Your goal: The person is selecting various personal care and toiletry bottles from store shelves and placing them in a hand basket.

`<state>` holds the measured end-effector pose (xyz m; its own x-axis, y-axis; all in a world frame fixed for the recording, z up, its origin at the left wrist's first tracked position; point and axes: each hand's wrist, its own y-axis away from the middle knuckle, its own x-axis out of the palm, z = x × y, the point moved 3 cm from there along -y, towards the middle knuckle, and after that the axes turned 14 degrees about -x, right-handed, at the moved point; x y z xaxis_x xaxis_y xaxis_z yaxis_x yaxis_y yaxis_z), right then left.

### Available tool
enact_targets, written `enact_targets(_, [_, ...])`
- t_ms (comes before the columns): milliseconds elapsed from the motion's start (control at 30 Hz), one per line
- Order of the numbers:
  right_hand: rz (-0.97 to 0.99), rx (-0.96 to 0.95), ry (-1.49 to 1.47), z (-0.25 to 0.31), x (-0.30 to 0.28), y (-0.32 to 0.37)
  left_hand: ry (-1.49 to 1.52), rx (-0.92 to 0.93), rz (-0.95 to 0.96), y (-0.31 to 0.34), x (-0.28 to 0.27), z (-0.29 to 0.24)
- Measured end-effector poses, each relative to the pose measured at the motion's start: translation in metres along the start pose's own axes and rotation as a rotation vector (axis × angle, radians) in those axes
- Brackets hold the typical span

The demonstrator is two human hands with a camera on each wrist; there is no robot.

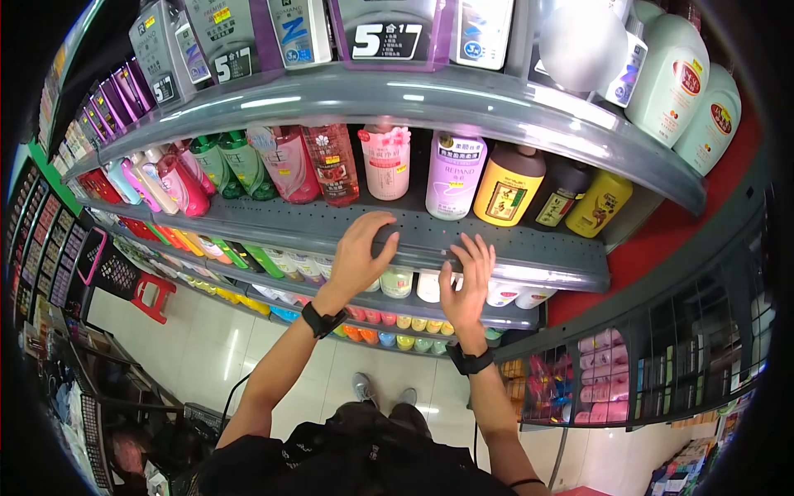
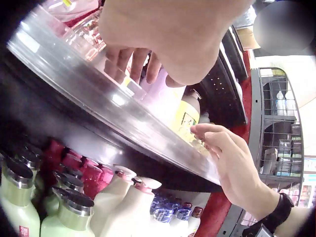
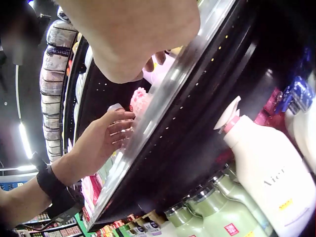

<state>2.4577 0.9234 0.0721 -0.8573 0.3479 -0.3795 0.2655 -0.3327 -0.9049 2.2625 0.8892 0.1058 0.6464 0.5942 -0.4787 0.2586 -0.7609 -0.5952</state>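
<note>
My left hand (image 1: pixel 361 258) is at the front edge of the middle shelf (image 1: pixel 413 227), fingers loosely bent and holding nothing. To its right, my right hand (image 1: pixel 468 285) is at the same edge with its fingers spread, empty too. Behind them on that shelf stand a pink bottle (image 1: pixel 386 169), a purple bottle (image 1: pixel 453 178) and a yellow bottle (image 1: pixel 507 186) with a dark cap. A gap separates the pink bottle from the purple one. In the left wrist view the purple bottle shows partly behind the left fingers (image 2: pixel 153 66).
A clear rail (image 1: pixel 397 95) fronts the upper shelf, which carries boxed bottles (image 1: pixel 389 37). Dark and yellow bottles (image 1: pixel 600 205) stand at the right end. Pump bottles (image 2: pixel 69 212) fill the shelf below. A red stool (image 1: pixel 153 298) stands on the floor at left.
</note>
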Motion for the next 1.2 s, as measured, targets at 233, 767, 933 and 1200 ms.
enact_targets(233, [-0.034, 0.087, -0.307, 0.051, 0.015, 0.003, 0.096, -0.246, 0.043, 0.036, -0.061, 0.011])
enact_targets(767, [0.317, 0.374, -0.7, 0.252, 0.18, 0.019, 0.24, -0.609, 0.228, 0.159, -0.303, 0.16])
enact_targets(933, [0.37, 0.338, -0.756, 0.311, 0.234, 0.009, 0.255, -0.656, 0.171, 0.18, -0.37, 0.199])
enact_targets(1200, [0.343, 0.157, -0.753, 0.367, 0.313, -0.063, 0.292, -0.645, 0.084, 0.168, -0.431, 0.255])
